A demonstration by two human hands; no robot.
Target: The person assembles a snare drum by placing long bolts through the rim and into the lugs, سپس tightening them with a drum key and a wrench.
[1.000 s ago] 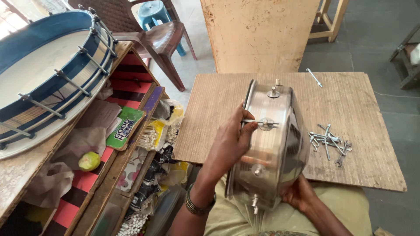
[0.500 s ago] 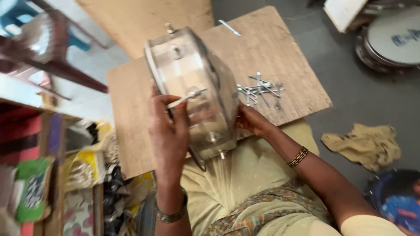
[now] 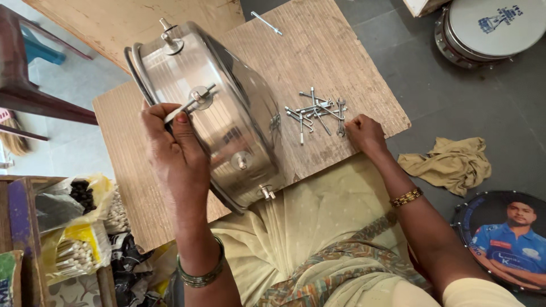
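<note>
The steel drum shell (image 3: 210,113) is now gripped by the left hand (image 3: 170,142) alone — the right hand (image 3: 364,133), fingers curled, has moved off it onto the pile of tension rods (image 3: 315,111), apparently to pick one up

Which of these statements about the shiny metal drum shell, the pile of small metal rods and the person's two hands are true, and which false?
1. The left hand grips the shiny metal drum shell. True.
2. The right hand rests by the pile of small metal rods. True.
3. The rods lie on the grey floor. False: on the wooden board.
4. The crumpled tan cloth covers the shell. False: it lies on the floor.
</note>
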